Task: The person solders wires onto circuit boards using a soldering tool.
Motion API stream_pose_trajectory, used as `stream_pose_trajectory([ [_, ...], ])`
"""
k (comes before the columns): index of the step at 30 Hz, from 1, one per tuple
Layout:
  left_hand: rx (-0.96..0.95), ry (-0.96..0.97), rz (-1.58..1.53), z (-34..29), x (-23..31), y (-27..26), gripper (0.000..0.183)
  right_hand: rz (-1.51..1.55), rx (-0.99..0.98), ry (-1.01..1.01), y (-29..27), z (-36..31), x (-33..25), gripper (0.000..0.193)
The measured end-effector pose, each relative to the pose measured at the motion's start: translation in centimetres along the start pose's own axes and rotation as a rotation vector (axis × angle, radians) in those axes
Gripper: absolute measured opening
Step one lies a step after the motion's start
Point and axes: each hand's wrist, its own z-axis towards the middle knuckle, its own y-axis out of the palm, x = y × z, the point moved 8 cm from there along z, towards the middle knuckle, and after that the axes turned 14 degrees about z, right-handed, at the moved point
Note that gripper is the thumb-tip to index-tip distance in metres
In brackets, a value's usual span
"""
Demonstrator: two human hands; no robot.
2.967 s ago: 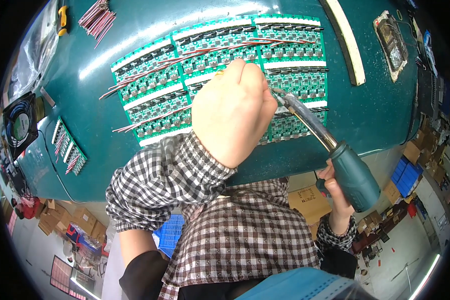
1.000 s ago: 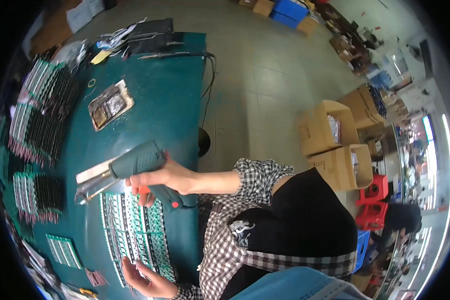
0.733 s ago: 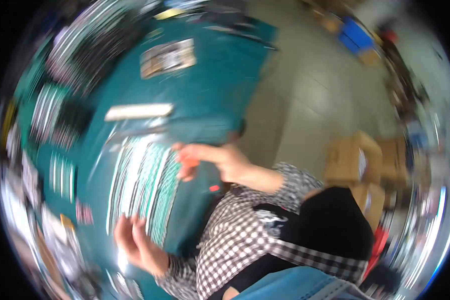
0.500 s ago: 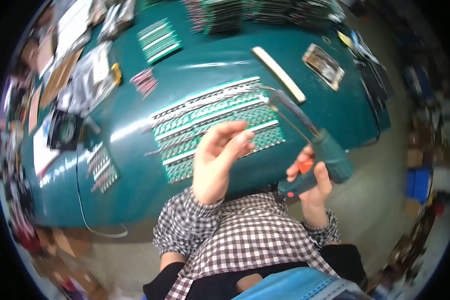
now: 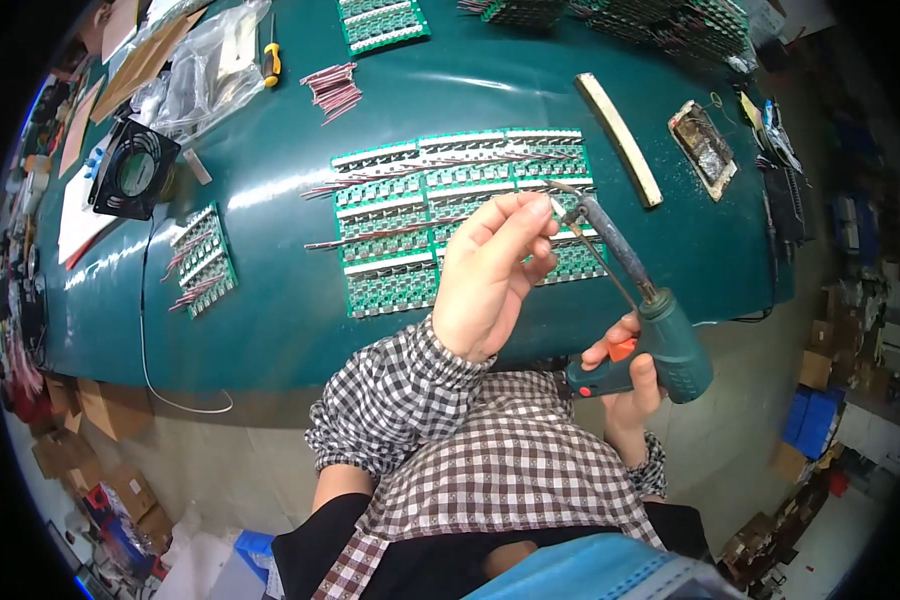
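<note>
Soldering step under way — right hand (image 5: 625, 375) clenched round iron (image 5: 640, 300), tip over boards (image 5: 460, 215) on counter (image 5: 270, 300). Left hand (image 5: 490, 275) pinches wire at tip. Next, likely: steady contact on pad.

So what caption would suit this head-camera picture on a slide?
Left hand and right hand with a green soldering gun over rows of green circuit boards on a teal table.

A worker in a black-and-white checked, long-sleeved cotton shirt (image 5: 490, 470), its buttoned cuffs bunched at both wrists. The bare left hand (image 5: 485, 275) shows at 12 o'clock of the shirt, the bare right hand (image 5: 625, 375) at 2 o'clock. A light-blue face mask's edge (image 5: 600, 572) fills the frame's 6 o'clock rim.
</note>
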Motion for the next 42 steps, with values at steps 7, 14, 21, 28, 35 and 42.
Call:
stream_pose_trajectory([
  [7, 0.026, -0.049, -0.048, 0.7, -0.2, -1.1, 0.011, -0.028, -0.003, 0.042, 0.5, 0.4, 0.6, 0.048],
  [14, 0.031, -0.101, 0.039, 0.6, 1.2, -2.0, 0.024, 0.011, 0.077, 0.056, -0.5, 1.3, 0.1, 0.048],
  [21, 0.604, 0.781, 1.653, 2.3, 17.8, -11.5, 0.013, 0.068, 0.174, 0.063, -3.7, 4.7, -1.5, 0.044],
  [28, 0.67, 0.438, 1.837, 5.9, 16.0, -18.0, 0.014, 0.137, 0.097, 0.092, -3.2, 5.4, -1.1, 0.042],
  [35, 0.468, 0.48, 1.886, 7.6, 16.0, -16.5, 0.016, 0.182, 0.116, 0.123, -3.2, 6.1, -1.1, 0.043],
  [42, 0.464, 0.516, 1.974, 7.6, 15.8, -16.1, 0.016, 0.147, 0.171, 0.064, -3.7, 5.7, -1.9, 0.042],
])
